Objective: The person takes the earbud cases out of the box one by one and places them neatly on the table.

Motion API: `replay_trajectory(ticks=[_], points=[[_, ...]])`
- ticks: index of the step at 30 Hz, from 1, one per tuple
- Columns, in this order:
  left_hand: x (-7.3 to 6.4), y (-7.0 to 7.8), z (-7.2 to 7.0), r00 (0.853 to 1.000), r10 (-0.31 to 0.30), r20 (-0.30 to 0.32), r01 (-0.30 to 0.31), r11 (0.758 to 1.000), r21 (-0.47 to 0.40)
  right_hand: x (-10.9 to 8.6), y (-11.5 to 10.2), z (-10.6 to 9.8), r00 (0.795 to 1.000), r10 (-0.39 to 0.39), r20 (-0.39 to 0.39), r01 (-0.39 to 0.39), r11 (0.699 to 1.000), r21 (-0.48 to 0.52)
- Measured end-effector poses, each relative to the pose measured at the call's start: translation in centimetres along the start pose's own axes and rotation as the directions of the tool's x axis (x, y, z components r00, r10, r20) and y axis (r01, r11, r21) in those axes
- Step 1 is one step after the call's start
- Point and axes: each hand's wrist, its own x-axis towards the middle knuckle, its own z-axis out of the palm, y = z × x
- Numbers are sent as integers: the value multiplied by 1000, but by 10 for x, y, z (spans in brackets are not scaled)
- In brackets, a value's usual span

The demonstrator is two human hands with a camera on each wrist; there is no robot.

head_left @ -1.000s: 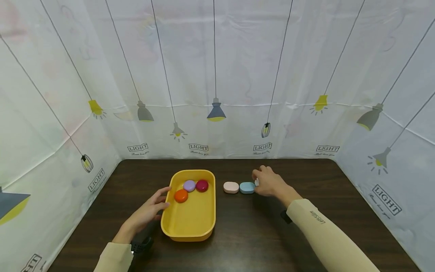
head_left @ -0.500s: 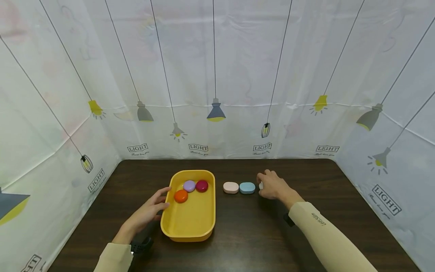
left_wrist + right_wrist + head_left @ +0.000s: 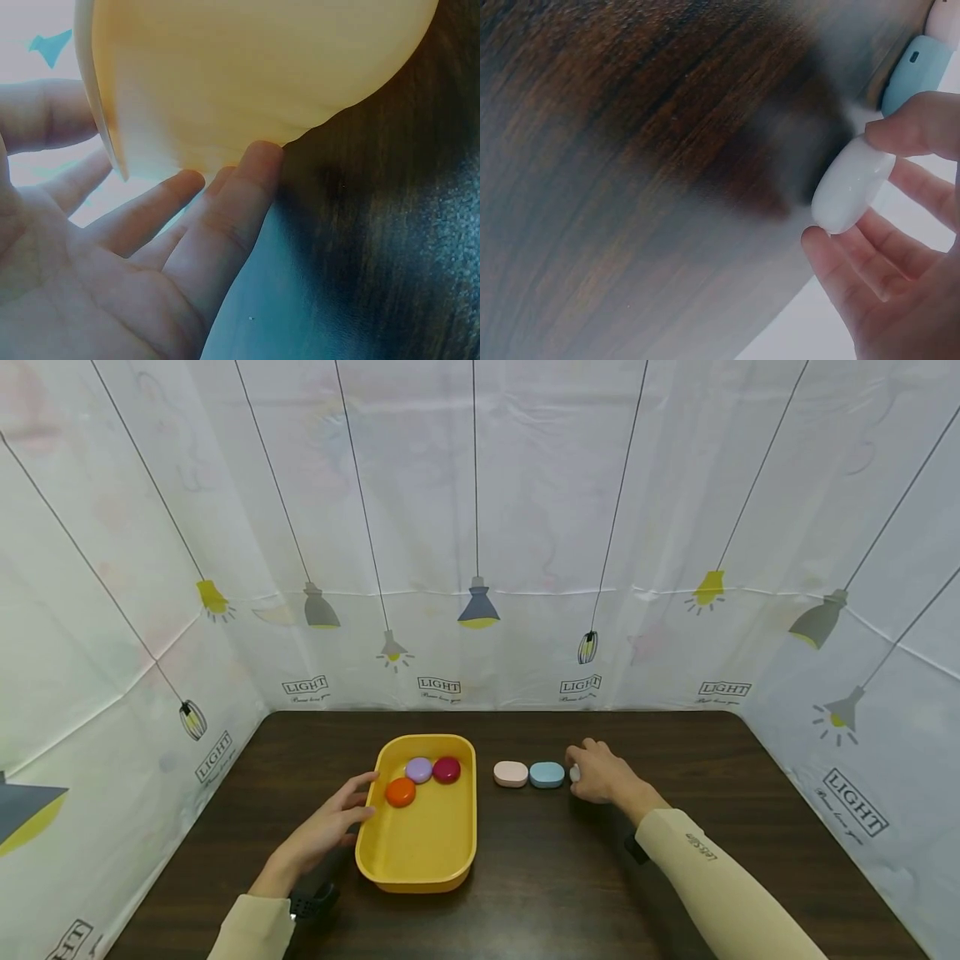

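**White oval piece (image 3: pixel 853 184) pinched in the right hand (image 3: pixel 600 774)**

Thumb on one edge and fingertips on the opposite one, the right hand grips the glossy white oval piece low over the dark wooden table (image 3: pixel 555 902); whether its underside touches the wood cannot be told. It is to the right of a blue rounded case (image 3: pixel 547 774), near it but apart. The right wrist view shows a small dark slot in that case's side. Just beside the blue case, on its left, lies a pale pink case (image 3: pixel 511 774) of similar shape.

Farther left stands a yellow tray (image 3: pixel 416 847) with rounded corners. Toward its far end are three round pieces: lilac (image 3: pixel 418 769), dark red (image 3: pixel 446 769) and, nearer the left wall, orange (image 3: pixel 401 792).

Fingers spread and relaxed, the left hand (image 3: pixel 322 827) touches the outside of the tray's left wall without grasping anything. Both arms wear pale yellow sleeves (image 3: pixel 720 877). Behind the table hangs a white curtain (image 3: pixel 420 527) printed with pendant lamps and the word LIGHT.
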Motion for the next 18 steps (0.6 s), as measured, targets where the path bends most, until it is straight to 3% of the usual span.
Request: replay_trajectory(ticks=[11, 18], points=[[0, 0, 1, 1000, -3, 1, 3, 1000, -10, -3, -10, -9, 1000, -7, 14, 7, 999, -50], [-1, 1, 1, 1000, 0, -3, 0, 1000, -1, -5, -25, -18, 999, -36, -35, 34, 998, -60]])
